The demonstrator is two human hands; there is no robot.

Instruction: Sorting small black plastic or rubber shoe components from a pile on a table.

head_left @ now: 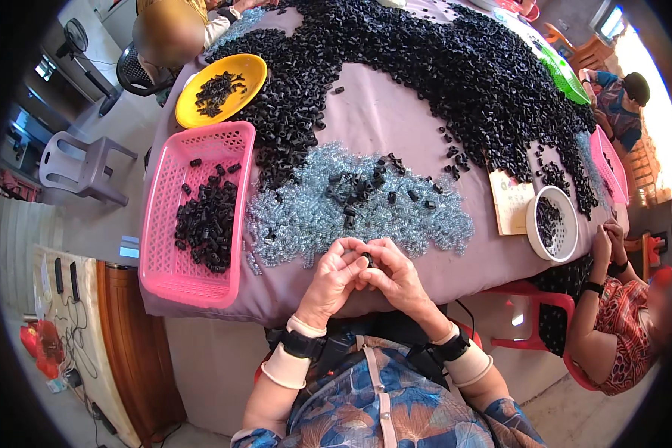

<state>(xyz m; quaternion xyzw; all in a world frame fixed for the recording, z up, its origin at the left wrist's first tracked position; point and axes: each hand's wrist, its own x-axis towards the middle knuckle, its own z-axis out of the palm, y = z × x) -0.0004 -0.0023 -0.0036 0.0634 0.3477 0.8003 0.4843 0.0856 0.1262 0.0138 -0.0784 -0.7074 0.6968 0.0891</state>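
Note:
My left hand (333, 282) and my right hand (398, 278) meet above the table's near edge, fingertips pinched together. Between them is a small black plastic piece (367, 258), mostly covered by my fingers. Just beyond my hands spreads a pile of small clear, bluish plastic pieces (299, 216). Several loose black pieces (351, 190) lie on top of that pile. To the left stands a pink perforated basket (153, 246), holding a heap of black plastic pieces (207, 224) like those on the table.
A great mound of black pieces (396, 52) covers the far table. A yellow plate (257, 72) sits behind the basket. At right are a booklet (506, 205), a white bowl (571, 235) and a seated person (612, 328). Other people sit at the far left and far right.

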